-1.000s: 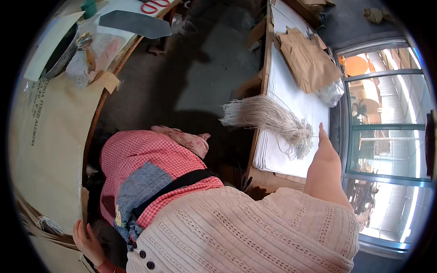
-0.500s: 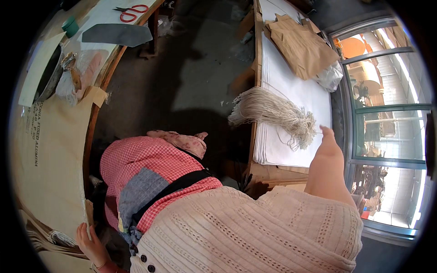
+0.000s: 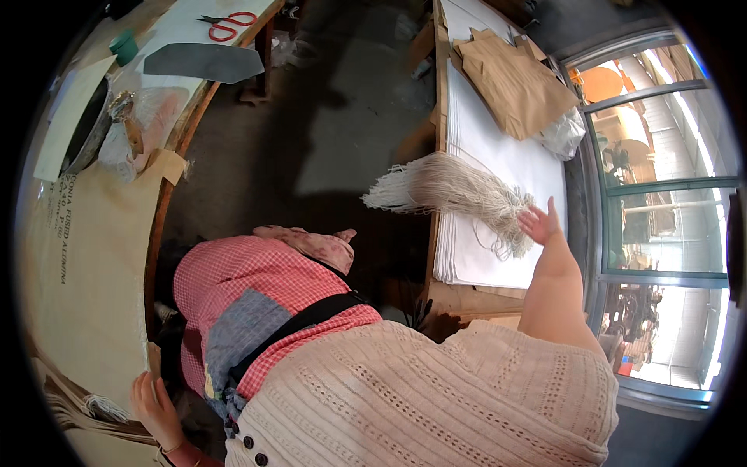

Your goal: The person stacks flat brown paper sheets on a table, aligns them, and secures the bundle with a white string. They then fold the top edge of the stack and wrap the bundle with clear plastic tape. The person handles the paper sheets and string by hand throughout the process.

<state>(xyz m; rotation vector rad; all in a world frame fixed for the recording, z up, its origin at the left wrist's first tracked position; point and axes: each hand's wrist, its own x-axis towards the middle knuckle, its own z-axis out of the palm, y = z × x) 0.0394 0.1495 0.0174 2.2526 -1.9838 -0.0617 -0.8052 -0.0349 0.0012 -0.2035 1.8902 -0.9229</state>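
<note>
My right hand (image 3: 539, 224) is over the right table with its fingers spread and the palm partly showing. Its fingertips meet the looped end of a thick bundle of off-white string (image 3: 475, 187). That bundle lies across a stack of white sheets (image 3: 475, 261), and its loose ends hang out past the table's left edge. At the lower left, my left hand (image 3: 156, 409) rests by the edge of the left table, fingers stretched out near a large pale-brown paper sack (image 3: 101, 311). I see nothing held in it.
Red-handled scissors (image 3: 224, 29) and a dark grey flat piece (image 3: 204, 62) lie on the left table, near a plastic bag (image 3: 128, 144). Brown paper (image 3: 513, 82) covers the far right stack. A window (image 3: 661, 210) stands beyond it. Dark floor (image 3: 342, 132) separates the tables.
My right hand has shifted left onto the string bundle and spread its fingers. The bundle's loose ends have swung farther left over the table edge. My left hand has barely moved.
</note>
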